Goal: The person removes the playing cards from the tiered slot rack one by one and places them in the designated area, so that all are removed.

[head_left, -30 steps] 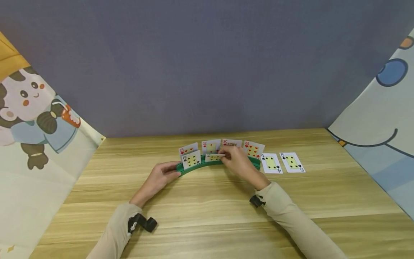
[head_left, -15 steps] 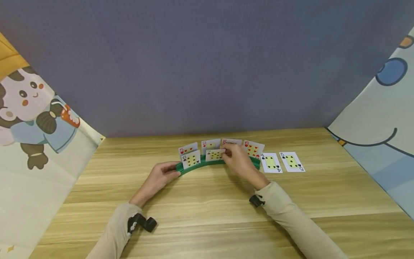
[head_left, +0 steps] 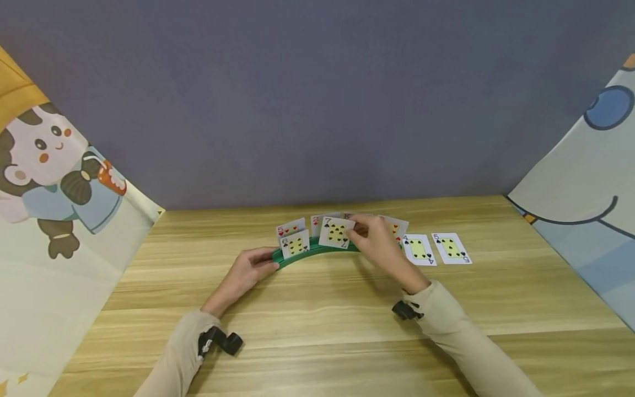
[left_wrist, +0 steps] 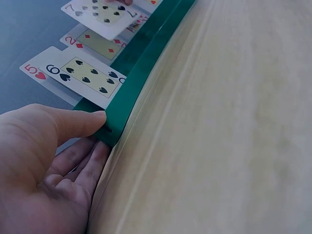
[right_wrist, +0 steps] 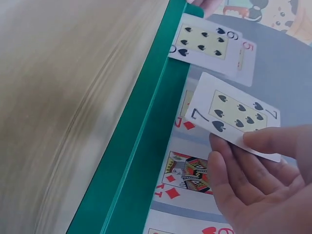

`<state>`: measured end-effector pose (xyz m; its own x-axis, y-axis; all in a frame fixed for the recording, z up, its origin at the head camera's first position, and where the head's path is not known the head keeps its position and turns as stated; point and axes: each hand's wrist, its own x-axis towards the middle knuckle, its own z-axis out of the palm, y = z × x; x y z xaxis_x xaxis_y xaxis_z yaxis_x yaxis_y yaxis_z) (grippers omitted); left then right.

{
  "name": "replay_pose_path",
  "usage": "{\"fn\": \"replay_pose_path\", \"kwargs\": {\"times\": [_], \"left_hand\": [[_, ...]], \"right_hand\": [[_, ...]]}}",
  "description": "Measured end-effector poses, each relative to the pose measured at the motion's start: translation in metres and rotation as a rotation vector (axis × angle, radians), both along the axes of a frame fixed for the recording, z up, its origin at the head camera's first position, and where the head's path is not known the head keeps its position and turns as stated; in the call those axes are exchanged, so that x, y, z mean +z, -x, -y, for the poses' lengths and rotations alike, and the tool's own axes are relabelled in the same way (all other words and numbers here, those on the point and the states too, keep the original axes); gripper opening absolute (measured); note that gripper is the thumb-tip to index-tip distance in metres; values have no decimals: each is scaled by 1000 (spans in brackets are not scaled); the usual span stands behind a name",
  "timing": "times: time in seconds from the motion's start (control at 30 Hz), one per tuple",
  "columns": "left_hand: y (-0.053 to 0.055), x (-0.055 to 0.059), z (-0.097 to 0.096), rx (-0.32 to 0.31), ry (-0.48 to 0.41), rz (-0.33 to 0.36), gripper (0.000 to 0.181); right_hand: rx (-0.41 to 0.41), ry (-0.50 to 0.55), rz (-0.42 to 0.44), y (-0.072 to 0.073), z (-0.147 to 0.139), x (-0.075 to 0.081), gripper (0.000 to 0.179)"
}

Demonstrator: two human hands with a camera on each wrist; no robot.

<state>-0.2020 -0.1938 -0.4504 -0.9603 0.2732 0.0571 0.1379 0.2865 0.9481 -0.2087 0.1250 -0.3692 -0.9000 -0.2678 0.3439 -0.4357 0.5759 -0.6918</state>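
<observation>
My right hand [head_left: 379, 242] pinches the seven of spades [right_wrist: 239, 109] between thumb and fingers, above the curved green card holder [left_wrist: 146, 63]. The whole face of that card shows, and its lower edge looks apart from the rack in the right wrist view. My left hand [head_left: 248, 271] grips the rack's left end, thumb on top and fingers at its side. Near that end the six of spades [left_wrist: 87, 78] stands in the front slot, before the five of hearts [head_left: 291, 227]. Behind stand the two of diamonds [left_wrist: 92, 44], king of diamonds [right_wrist: 187, 175] and six of hearts [head_left: 399, 227], partly hidden.
To the right of the rack, the four of spades [head_left: 419, 250] and five of spades [head_left: 451, 248] lie face up on the wooden table [head_left: 317, 331]. A grey partition [head_left: 317, 110] rises behind the table, with printed cloth panels at both sides.
My right hand has raised the seven of spades from low in the front slot until its full face shows. My left hand keeps its grip on the rack's end.
</observation>
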Motion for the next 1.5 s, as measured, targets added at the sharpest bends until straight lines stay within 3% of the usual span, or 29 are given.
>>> {"fn": "replay_pose_path", "kwargs": {"times": [0.2, 0.63, 0.97, 1.3, 1.5], "left_hand": [[0, 1, 0, -11, -15, 3, 41], [-1, 0, -1, -10, -16, -16, 41], [-1, 0, -2, 0, -14, -16, 41], [0, 0, -3, -2, -12, -15, 42], [0, -1, -3, 3, -11, -14, 41]], "right_hand": [[30, 50, 35, -9, -7, 5, 25], [-23, 110, 71, -24, -37, 17, 19], [-63, 138, 87, -30, -67, 28, 27], [-139, 118, 19, -30, -92, 33, 23], [-156, 162, 17, -31, -108, 38, 25]]}}
